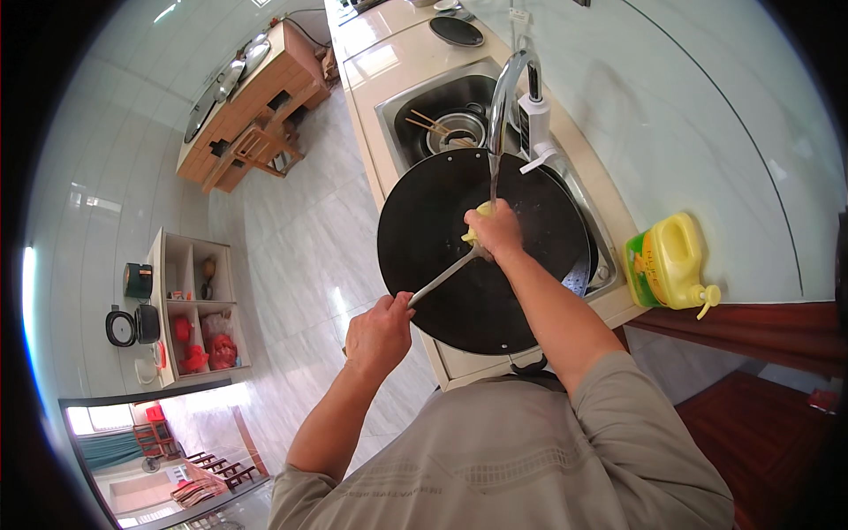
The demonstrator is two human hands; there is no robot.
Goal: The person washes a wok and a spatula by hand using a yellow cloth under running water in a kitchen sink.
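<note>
A large black wok (424,218) lies across the stainless steel sink (391,109). My left hand (379,334) grips the handle of a metal spatula (445,277) that reaches in over the wok. In my right hand (498,232) is a yellow cloth (470,233), pressed around the spatula's far end, whose tip is hidden by the hand. Water runs from the curved chrome faucet (505,86) down onto my right hand. One wok handle (529,366) points toward my body.
Behind the wok, the sink holds a steel pot (457,126) with wooden chopsticks (424,122). A yellow pump jug (669,262) stands on the counter at right. Farther up lies a black pan lid (457,31). A brick stove (258,99) and a shelf unit (199,305) stand across the floor.
</note>
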